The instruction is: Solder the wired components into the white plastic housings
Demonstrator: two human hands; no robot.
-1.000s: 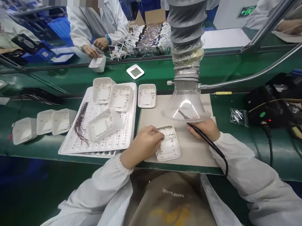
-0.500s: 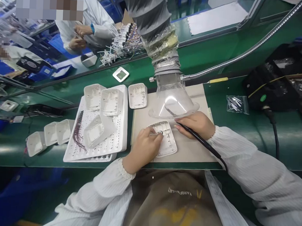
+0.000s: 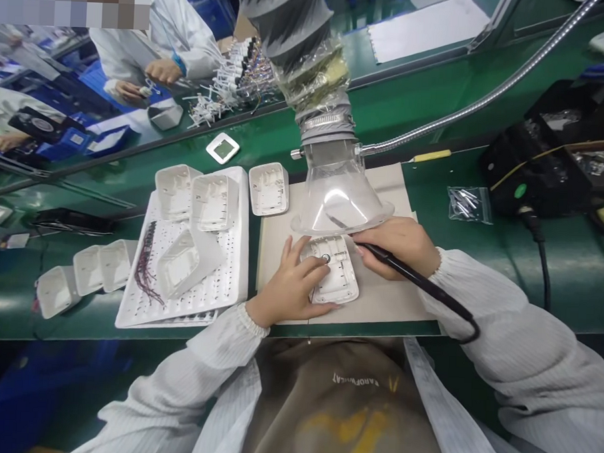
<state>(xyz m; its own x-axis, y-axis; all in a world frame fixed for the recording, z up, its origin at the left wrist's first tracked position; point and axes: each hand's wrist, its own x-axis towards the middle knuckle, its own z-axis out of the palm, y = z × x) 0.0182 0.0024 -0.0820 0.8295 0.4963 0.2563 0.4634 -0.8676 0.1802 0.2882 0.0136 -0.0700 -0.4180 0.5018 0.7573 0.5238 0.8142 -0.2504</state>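
On the beige work mat (image 3: 274,279) lies a white plastic housing cover (image 3: 346,290), inner side up, with a small round part (image 3: 325,258) in it. My left hand (image 3: 294,279) spans the cover, thumb at its near edge, other fingers over its left side and by the round part. In a pen-like grip my right hand (image 3: 398,247) holds a soldering iron (image 3: 420,278) by its black handle. The iron's tip reaches beneath the clear fume hood (image 3: 337,205), just beyond the cover.
Left of the mat, a white perforated tray (image 3: 232,277) carries several white housings (image 3: 210,202) and dark red wires (image 3: 147,266). Another open housing (image 3: 268,188) stands behind the mat. At right are a bag of metal tips (image 3: 468,204) and a black box (image 3: 539,170). A co-worker's hands (image 3: 148,79) work across the bench.
My left hand has spread from a pinch near the round part to a wider hold across the cover. My right hand keeps the soldering iron near the hood, its cable now more bent.
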